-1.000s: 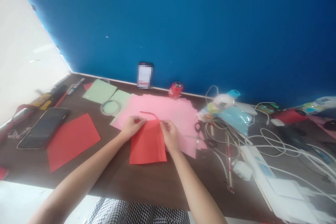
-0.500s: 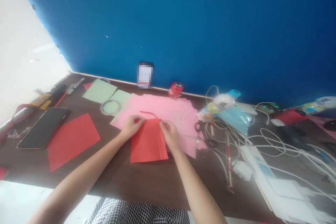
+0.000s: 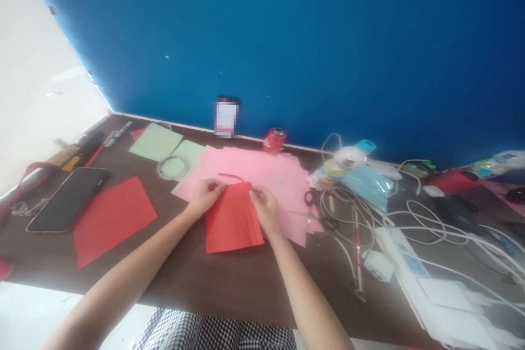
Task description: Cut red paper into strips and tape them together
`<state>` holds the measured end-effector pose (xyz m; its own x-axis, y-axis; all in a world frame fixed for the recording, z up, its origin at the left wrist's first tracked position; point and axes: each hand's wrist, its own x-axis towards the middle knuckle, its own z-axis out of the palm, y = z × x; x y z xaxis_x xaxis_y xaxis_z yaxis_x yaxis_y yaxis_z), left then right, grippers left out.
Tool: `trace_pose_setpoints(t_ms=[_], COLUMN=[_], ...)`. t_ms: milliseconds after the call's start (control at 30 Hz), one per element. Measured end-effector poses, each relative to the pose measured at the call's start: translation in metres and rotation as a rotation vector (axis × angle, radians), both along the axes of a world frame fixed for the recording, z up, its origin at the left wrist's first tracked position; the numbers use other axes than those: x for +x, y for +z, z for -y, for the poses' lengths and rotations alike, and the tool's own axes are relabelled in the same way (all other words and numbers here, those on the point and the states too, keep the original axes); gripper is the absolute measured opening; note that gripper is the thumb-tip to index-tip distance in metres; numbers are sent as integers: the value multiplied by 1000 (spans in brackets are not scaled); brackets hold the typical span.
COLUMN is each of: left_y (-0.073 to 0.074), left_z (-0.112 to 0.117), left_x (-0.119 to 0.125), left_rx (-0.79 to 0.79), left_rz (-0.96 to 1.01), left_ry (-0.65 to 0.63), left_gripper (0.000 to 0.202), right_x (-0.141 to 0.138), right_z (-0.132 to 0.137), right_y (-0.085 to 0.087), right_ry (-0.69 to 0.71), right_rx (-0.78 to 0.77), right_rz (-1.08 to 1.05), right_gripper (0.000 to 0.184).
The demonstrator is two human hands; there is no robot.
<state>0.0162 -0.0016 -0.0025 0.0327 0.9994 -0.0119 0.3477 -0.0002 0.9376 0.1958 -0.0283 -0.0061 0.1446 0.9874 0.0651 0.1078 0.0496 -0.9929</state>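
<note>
A red sheet of paper [image 3: 233,223] with a crease along its right side is held between my two hands, low over the desk. My left hand [image 3: 205,197] pinches its upper left corner, thumb and fingers together. At the upper right corner my right hand [image 3: 266,208] grips it in the same way. A thin red strip [image 3: 230,176] lies just above the sheet's top edge. Pink sheets [image 3: 262,163] are spread behind and partly under the hands. Scissors [image 3: 308,199] rest on their right side, blurred.
Left are another red sheet [image 3: 115,219], a phone [image 3: 68,199], green sheets [image 3: 156,141] and a tape roll [image 3: 172,167]. A red can [image 3: 274,141] stands at the back. To the right are a white bottle [image 3: 348,157], tangled cables [image 3: 426,224] and a power strip [image 3: 404,257].
The red sheet has turned slightly, its lower edge shifting a little to the right and up. Both hands keep their grip in nearly the same spot.
</note>
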Motion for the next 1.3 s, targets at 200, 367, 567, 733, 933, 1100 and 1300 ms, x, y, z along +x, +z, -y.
trace_pose_setpoints(t_ms=[200, 367, 567, 733, 933, 1100, 1300], left_y=[0, 3, 3, 3, 4, 3, 11], left_z=[-1, -1, 0, 0, 0, -1, 2], left_x=[-1, 0, -1, -2, -2, -3, -3], left_rx=[-6, -39, -30, -18, -47, -73, -81], left_rz=[-6, 13, 8, 2, -4, 12, 205], left_ry=[17, 30, 16, 19, 28, 50, 79], left_gripper=[27, 28, 29, 29, 30, 31, 37], right_x=[1, 0, 0, 2, 1, 1, 3], right_z=[0, -1, -1, -1, -1, -1, -3], right_y=[0, -3, -2, -1, -2, 1, -1], right_ry=[18, 7, 21, 58, 36, 34, 14], right_rx=[12, 23, 4, -22, -6, -10, -37], right_rz=[34, 18, 1, 5, -15, -21, -23], right_gripper=[20, 21, 21, 20, 22, 20, 22])
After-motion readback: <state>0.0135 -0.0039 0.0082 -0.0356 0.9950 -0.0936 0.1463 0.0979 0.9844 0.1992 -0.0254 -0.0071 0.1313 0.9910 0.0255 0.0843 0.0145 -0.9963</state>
